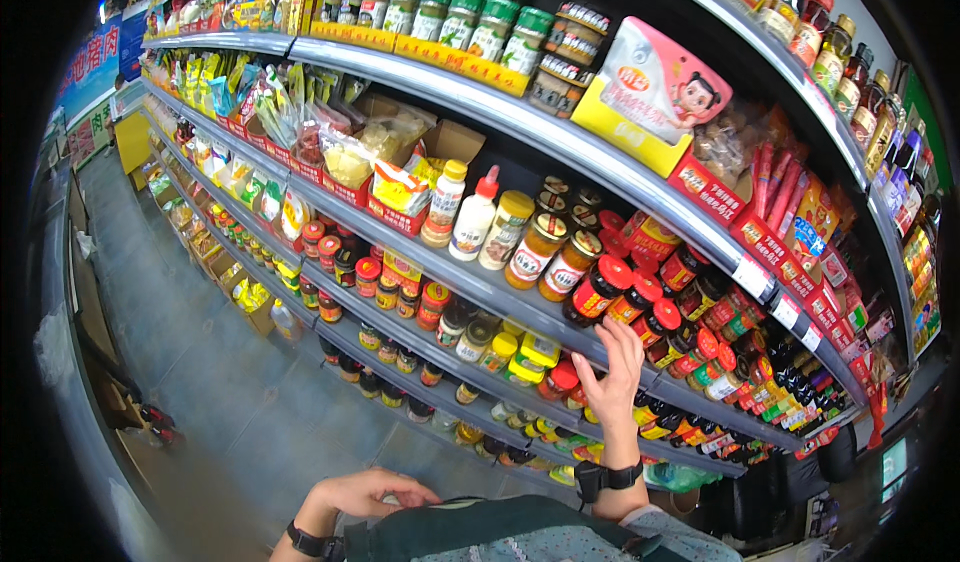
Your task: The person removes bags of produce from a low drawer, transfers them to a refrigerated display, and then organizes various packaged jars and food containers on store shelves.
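My right hand [613,363] is raised in front of the shelf edge, fingers apart and nothing in it. Its fingertips are close to a dark glass jar with a red lid [598,290]; whether they touch it I cannot tell. Left of that jar stand two amber jars with gold lids [534,250], a jar with a yellow lid [507,230] and a white squeeze bottle with a red cap [474,215]. Low at my waist, my left hand [375,491] rests by the dark green apron [480,524]. Its fingers are curled, and their undersides are hidden.
Long store shelves [450,262] run from far left to near right, packed with jars and sachets. Green-lidded shakers [465,14] and a pink pouch [652,74] stand higher up. Bottles [855,66] line the upper right shelf. Grey floor tiles [247,412] lie below; a counter edge [67,374] bounds the left.
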`<move>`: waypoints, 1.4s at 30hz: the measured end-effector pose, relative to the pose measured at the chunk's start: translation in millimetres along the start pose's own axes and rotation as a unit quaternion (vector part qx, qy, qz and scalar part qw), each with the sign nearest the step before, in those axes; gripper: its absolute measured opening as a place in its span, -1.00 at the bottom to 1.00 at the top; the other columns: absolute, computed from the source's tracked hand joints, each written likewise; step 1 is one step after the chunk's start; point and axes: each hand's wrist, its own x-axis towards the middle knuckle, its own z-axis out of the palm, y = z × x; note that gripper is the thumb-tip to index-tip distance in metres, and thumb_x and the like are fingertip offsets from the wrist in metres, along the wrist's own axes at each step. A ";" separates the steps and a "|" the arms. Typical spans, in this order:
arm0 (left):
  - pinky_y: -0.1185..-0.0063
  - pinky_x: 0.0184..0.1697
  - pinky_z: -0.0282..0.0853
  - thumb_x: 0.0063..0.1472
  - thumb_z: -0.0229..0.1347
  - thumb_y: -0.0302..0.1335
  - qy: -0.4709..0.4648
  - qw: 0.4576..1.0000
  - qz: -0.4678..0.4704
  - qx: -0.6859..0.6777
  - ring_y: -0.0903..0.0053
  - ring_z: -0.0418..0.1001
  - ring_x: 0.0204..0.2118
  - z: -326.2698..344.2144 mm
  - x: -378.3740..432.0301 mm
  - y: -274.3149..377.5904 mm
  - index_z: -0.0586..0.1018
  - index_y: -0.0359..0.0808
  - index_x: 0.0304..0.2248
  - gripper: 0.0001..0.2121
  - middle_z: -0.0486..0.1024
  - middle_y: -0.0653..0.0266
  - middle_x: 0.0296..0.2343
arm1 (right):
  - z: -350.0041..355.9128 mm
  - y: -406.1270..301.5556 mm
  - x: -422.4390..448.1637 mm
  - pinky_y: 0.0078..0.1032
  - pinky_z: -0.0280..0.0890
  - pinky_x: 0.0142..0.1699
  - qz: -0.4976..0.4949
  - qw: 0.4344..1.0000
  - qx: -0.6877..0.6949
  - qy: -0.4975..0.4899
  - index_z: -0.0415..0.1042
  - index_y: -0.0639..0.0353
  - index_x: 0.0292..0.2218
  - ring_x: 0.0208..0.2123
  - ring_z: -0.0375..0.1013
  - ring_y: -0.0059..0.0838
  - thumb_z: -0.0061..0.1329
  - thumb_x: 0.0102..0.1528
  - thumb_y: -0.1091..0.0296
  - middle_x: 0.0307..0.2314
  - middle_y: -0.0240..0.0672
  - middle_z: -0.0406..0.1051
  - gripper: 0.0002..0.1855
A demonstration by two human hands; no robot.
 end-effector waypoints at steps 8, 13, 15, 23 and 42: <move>0.56 -0.12 0.34 0.09 0.08 -0.69 0.135 0.990 0.034 0.028 0.52 0.46 -0.25 -24.4 -21.1 10.5 0.45 -0.29 0.01 -0.56 0.51 0.28 -0.32 | 48.3 -20.2 47.4 -0.23 0.12 0.12 -0.018 0.999 0.042 0.003 0.41 0.29 -0.12 0.03 0.23 -0.07 0.18 -0.11 0.33 -0.07 -0.12 0.34 -0.51; 0.57 -0.09 0.32 0.07 0.15 -0.65 0.246 0.969 -0.008 -0.021 0.53 0.45 -0.23 -32.5 -48.2 17.1 0.48 -0.37 -0.04 -0.60 0.51 0.25 -0.32 | 84.5 -38.4 84.6 -0.24 0.14 0.10 -0.061 0.992 0.105 0.037 0.42 0.28 -0.13 0.02 0.24 -0.07 0.19 -0.12 0.34 -0.07 -0.12 0.34 -0.50; 0.57 -0.11 0.32 0.08 0.18 -0.58 0.271 0.962 -0.023 -0.028 0.52 0.45 -0.24 -37.7 -53.9 21.9 0.48 -0.41 -0.05 -0.61 0.51 0.24 -0.33 | 94.2 -39.6 96.7 -0.24 0.16 0.09 -0.072 0.988 0.123 0.054 0.42 0.28 -0.14 0.02 0.25 -0.07 0.20 -0.14 0.33 -0.08 -0.13 0.34 -0.50; 0.57 -0.09 0.32 0.10 0.20 -0.47 0.326 0.945 0.030 -0.023 0.55 0.45 -0.25 -63.3 -31.9 27.1 0.45 -0.39 -0.02 -0.56 0.52 0.25 -0.36 | 97.3 -32.0 130.6 -0.25 0.17 0.09 -0.095 0.984 0.115 0.093 0.45 0.34 -0.19 -0.01 0.32 -0.10 0.17 -0.14 0.42 -0.12 -0.12 0.40 -0.58; 0.65 -0.32 0.42 0.06 0.15 -0.65 0.451 0.795 0.175 0.366 0.57 0.46 -0.27 -329.0 1.9 113.6 0.48 -0.35 -0.11 -0.65 0.43 0.24 -0.25 | 118.5 -72.6 134.6 -0.23 0.18 0.10 -0.034 0.995 -0.009 0.088 0.43 0.36 -0.20 -0.02 0.35 -0.08 0.02 -0.04 0.57 -0.12 -0.09 0.41 -0.69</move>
